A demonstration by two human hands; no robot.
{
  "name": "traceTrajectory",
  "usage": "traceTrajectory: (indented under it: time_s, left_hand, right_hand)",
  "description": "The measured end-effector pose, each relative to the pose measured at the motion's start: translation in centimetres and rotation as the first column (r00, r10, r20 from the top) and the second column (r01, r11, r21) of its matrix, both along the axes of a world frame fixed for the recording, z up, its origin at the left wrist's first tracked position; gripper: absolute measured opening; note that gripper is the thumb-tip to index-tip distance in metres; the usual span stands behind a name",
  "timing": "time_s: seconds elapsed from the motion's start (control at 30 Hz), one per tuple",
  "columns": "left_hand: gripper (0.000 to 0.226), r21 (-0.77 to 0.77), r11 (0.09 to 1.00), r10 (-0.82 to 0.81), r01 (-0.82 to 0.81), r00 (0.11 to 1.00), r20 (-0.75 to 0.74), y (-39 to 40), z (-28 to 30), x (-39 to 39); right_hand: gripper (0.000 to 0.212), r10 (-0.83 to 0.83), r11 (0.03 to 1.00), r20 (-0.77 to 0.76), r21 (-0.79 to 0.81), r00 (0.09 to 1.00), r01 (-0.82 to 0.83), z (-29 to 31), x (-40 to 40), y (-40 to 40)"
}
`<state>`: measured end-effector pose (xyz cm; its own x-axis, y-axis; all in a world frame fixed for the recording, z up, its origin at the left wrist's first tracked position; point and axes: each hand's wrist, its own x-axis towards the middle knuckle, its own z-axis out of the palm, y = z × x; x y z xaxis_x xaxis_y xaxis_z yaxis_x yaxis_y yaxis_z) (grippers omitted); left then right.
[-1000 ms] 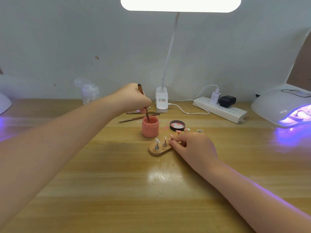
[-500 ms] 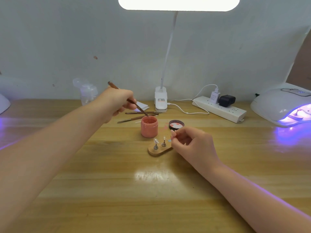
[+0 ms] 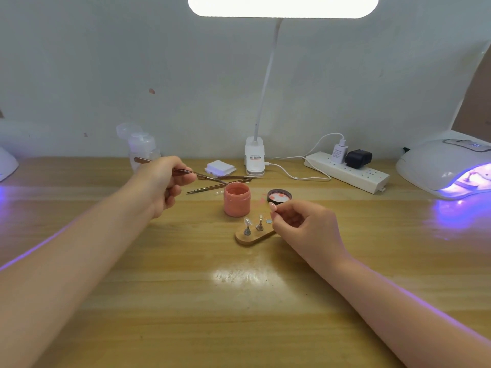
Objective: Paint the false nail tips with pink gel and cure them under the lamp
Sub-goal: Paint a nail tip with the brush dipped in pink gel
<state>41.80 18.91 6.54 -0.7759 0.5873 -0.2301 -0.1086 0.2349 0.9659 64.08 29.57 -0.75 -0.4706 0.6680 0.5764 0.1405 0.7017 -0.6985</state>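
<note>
Left hand (image 3: pixel 164 185): grip closed round the gel brush (image 3: pixel 183 171), thumb and fingers pinching mid-shaft, bristle end pointing at the open pink gel jar (image 3: pixel 237 199) and just short of its rim. Right hand (image 3: pixel 305 225): fingers curled, thumb and forefinger pinched together on something small just beside the wooden nail stand (image 3: pixel 253 236); too small to tell if it's a tip or a stand post.

Risks, my read:
- Loaded brush travels over bare surface (image 3: pixel 239 301) from jar to stand; a drip would land on the wood.
- Right hand sits touching or nearly touching the stand's right end; a nudge could tip the two upright holders.
- Jar stands open and close to the brush path, easy to clip with the shaft.
- Too much gel on a tip this small likely floods the edges before cure.

Task thing: a clear false nail tip (image 3: pixel 247 222) sits on the left holder, unpainted as far as I can see; the second holder (image 3: pixel 259 223) shows no tip I can make out. UV curing lamp (image 3: pixel 446 166) glows violet far right, well apart from the stand. Jar lid (image 3: pixel 279 195) lies behind the right hand.
</note>
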Motion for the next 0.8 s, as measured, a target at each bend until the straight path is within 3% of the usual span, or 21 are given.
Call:
traceTrajectory:
  time_s: [0.2, 0.4, 0.63, 0.8]
  left_hand:
    - [0.014, -0.012, 0.999, 0.047, -0.047, 0.999, 0.026, 0.0, -1.2, -0.2]
    - [0.018, 0.149, 0.988, 0.027, -0.038, 0.996, 0.079, 0.0, -1.8, 0.0]
    - [0.015, 0.090, 0.995, 0.040, -0.051, 0.992, 0.123, -0.4, -2.0, -0.1]
    - [0.005, 0.241, 0.970, -0.060, 0.030, 0.991, 0.120, -0.7, -2.0, 0.1]
  right_hand:
    - [0.007, -0.006, 1.000, 0.009, 0.005, 1.000, 0.006, 0.0, 0.0, 0.0]
    - [0.009, -0.013, 1.000, 0.027, 0.002, 1.000, 0.013, 0.0, 0.0, 0.1]
    - [0.010, -0.010, 1.000, 0.032, -0.004, 0.999, 0.010, 0.1, 0.2, -0.1]
    - [0.010, -0.011, 1.000, 0.036, 0.004, 0.999, 0.011, 0.1, 0.2, -0.1]
